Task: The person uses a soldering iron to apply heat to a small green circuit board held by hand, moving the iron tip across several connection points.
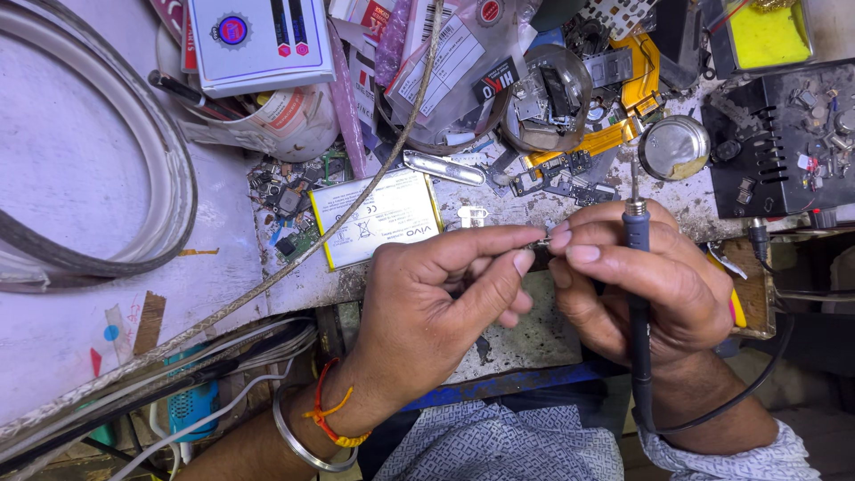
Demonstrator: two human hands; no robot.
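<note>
My left hand (445, 289) pinches a tiny metal part (541, 242) between thumb and forefinger over the worn bench (525, 338). My right hand (650, 276) meets it from the right, its fingertips on the same small part. The right hand also holds a dark soldering iron (636, 223) upright along the palm, tip pointing away, its black cord (739, 396) looping down past the wrist. A flat yellow-edged phone battery (374, 218) lies just left of my left hand. The part itself is mostly hidden by fingers.
A round metal tin (674, 148), orange flex cables (588, 142), loose phone parts and packets crowd the far bench. A black ribbed unit (784, 142) sits at right, a white box (258, 40) on a cup at top, thick grey cable loops (169, 178) at left.
</note>
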